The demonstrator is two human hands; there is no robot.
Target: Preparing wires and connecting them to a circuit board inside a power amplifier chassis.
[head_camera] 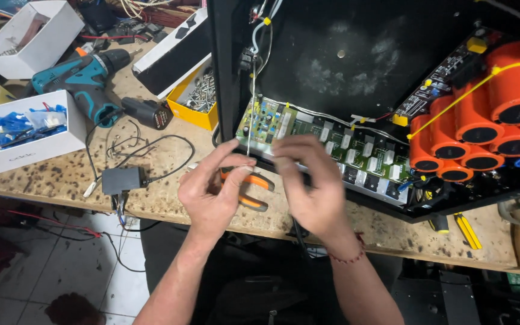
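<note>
Right now my left hand [210,191] and right hand [309,180] pinch a thin pale wire [252,102] that rises between them, with orange-handled pliers [253,189] on the desk [157,162] just beneath.

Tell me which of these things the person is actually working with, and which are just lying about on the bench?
In use:
- left hand, fingers pinching a thin pale wire
- right hand, beside it at the wire
- green circuit board in the open black metal case
- orange-handled pliers, under the hands

Lying about:
- teal cordless drill
- white box of blue connectors
- yellow tray of screws
- small black adapter
</note>
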